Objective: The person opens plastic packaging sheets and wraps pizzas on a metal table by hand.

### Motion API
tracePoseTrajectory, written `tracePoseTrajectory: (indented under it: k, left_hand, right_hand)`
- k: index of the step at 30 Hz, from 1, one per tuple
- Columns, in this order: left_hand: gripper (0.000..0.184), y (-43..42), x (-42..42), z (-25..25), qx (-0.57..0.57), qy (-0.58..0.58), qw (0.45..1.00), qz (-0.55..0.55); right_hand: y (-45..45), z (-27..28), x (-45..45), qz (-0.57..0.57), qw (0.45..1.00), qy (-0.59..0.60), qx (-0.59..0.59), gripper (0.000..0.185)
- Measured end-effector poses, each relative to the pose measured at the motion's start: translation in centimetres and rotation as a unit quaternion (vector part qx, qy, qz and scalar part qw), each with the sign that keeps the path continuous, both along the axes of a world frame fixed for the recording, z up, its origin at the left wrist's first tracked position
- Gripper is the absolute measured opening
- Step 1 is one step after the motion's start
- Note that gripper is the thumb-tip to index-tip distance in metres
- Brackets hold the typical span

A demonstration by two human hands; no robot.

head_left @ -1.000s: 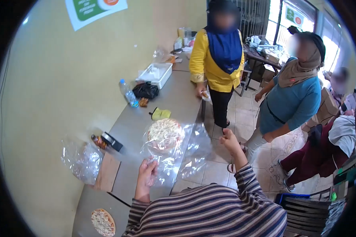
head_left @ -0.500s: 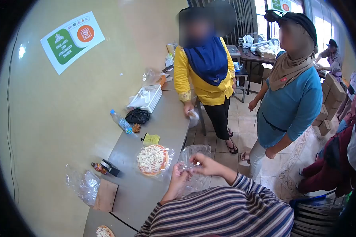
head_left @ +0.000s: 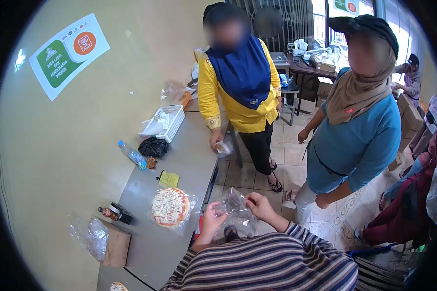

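- Tear risk: the clear bag [head_left: 241, 215] could split, as its film looks thin and uneven pulling would strain it.
- Drop risk: the bag hangs beyond the table [head_left: 155, 247] edge; a slipping fingertip could release it toward the floor [head_left: 291, 160].
- Left hand [head_left: 211, 221]: pinches one side of the bag.
- Right hand [head_left: 261, 207]: pinches the opposite side.
- Bag position: between both hands, partly below them.
- Pizza [head_left: 170, 207] position: flat on the table, left of the left hand, not touching it.
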State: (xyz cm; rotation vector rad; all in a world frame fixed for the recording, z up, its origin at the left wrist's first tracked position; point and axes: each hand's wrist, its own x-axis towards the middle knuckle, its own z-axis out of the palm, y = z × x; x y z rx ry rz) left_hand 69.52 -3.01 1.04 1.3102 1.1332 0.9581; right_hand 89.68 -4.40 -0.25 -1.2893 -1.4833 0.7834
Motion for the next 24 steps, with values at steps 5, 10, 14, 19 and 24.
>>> tracePoseTrajectory:
  k: [5,10,14,19,24]
  left_hand:
    - [0.043,4.0,0.3,-0.7,0.03,0.102,0.993,0.052]
    - [0.04,9.2,0.0,-0.3,-0.124,-0.071,0.99,-0.004]
    - [0.048,12.6,-0.3,1.4,-0.178,-0.327,0.921,-0.112]
    - [0.054,15.2,-0.4,1.4,-0.171,-0.452,0.848,-0.216]
    - [0.056,17.0,0.9,0.9,-0.088,-0.408,0.883,-0.214]
  right_hand:
    - [3.3,-2.6,0.7,-0.078,0.996,0.035,-0.031,0.023]
    - [5.9,-1.0,1.0,-0.099,0.991,0.089,-0.033,0.017]
    - [8.0,0.1,1.1,-0.129,0.975,0.171,-0.05,0.007]
    - [10.2,2.1,0.6,-0.146,0.939,0.294,-0.098,0.011]
    - [11.8,5.6,0.2,-0.085,0.912,0.378,-0.134,0.016]
